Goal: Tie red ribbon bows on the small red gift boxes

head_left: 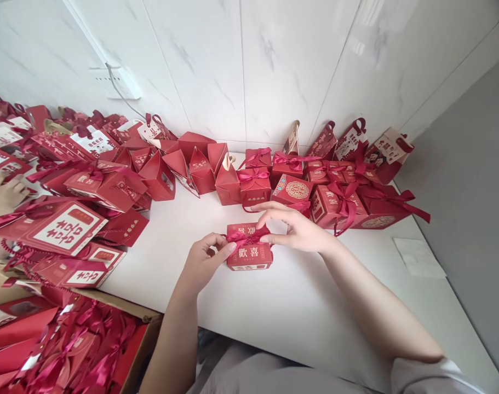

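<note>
A small red gift box (250, 259) with pale Chinese characters on its top rests on the white table in front of me. Across its top runs a dark red ribbon (246, 237) tied in a bow. My left hand (208, 257) pinches the ribbon's left end between thumb and fingers, beside the box. From the right, my right hand (292, 230) reaches over the box, thumb and fingers curled about the ribbon's right loop. The fingertips partly cover the bow.
Finished-looking red boxes with bows (339, 205) stand along the tiled wall, with open-topped boxes (200, 169) to their left. Bigger boxes (70, 227) pile up at left, above a carton (150, 323) full of ribboned boxes. Another person's hand (5, 197) touches the pile. A white paper (419, 257) lies right.
</note>
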The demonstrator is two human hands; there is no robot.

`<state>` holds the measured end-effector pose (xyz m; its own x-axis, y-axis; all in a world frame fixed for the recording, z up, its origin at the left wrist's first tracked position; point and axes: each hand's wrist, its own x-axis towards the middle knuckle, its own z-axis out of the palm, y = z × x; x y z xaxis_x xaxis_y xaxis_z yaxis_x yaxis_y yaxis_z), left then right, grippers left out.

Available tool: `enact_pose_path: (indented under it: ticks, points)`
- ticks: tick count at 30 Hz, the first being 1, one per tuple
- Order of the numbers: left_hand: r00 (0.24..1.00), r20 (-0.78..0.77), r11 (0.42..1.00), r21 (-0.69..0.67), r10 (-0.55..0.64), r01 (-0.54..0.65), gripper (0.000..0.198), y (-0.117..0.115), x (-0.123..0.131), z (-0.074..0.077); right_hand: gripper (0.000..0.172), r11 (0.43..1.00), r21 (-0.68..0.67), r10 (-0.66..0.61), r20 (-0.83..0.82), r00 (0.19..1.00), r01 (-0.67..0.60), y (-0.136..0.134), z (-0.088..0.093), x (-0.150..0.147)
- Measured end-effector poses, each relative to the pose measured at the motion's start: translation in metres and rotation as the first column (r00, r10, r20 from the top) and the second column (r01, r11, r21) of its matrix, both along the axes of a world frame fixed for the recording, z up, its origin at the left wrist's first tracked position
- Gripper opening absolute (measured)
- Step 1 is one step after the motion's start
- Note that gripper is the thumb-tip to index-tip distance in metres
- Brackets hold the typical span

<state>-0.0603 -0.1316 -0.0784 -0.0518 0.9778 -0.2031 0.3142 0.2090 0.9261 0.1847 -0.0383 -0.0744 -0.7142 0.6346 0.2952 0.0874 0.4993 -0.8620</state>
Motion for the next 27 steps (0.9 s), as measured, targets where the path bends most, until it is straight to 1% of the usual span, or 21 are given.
enact_pose_path:
  ticks: [4,7,9,12,21,24,27]
  points:
    - [1.0,0.028,1.0,-0.012,-0.002,0.002,0.038,0.002,0.005,0.001,0.011,0.982,0.191,-0.011,0.074,0.997,-0.003,-0.003,-0.002,-0.004]
    - [0.999,0.038,1.0,-0.023,-0.007,0.007,0.039,0.003,0.005,-0.001,0.013,0.963,0.27,-0.03,0.095,0.995,0.003,-0.003,-0.006,-0.007]
    - [0.999,0.039,0.999,-0.028,-0.02,0.021,0.04,0.003,0.004,-0.004,0.014,0.963,0.268,-0.034,0.086,0.996,0.01,-0.003,-0.007,-0.008]
    - [0.998,0.033,0.998,-0.027,-0.048,0.049,0.038,0.003,0.003,-0.006,0.011,0.973,0.23,-0.031,0.088,0.996,0.01,-0.003,-0.007,-0.008]
    - [0.991,-0.119,0.999,0.004,-0.053,0.054,0.034,0.003,0.006,-0.005,0.009,0.975,0.222,-0.005,0.128,0.992,-0.024,-0.003,-0.009,-0.011]
    - [0.984,-0.177,0.999,0.027,-0.038,0.044,0.032,0.002,0.006,-0.003,0.009,0.981,0.194,-0.022,0.128,0.991,-0.003,-0.003,-0.008,-0.01]
    - [0.983,-0.182,0.999,0.024,-0.029,0.034,0.031,-0.001,0.006,-0.001,0.016,0.992,0.112,-0.067,0.129,0.989,0.053,-0.001,-0.007,-0.006]
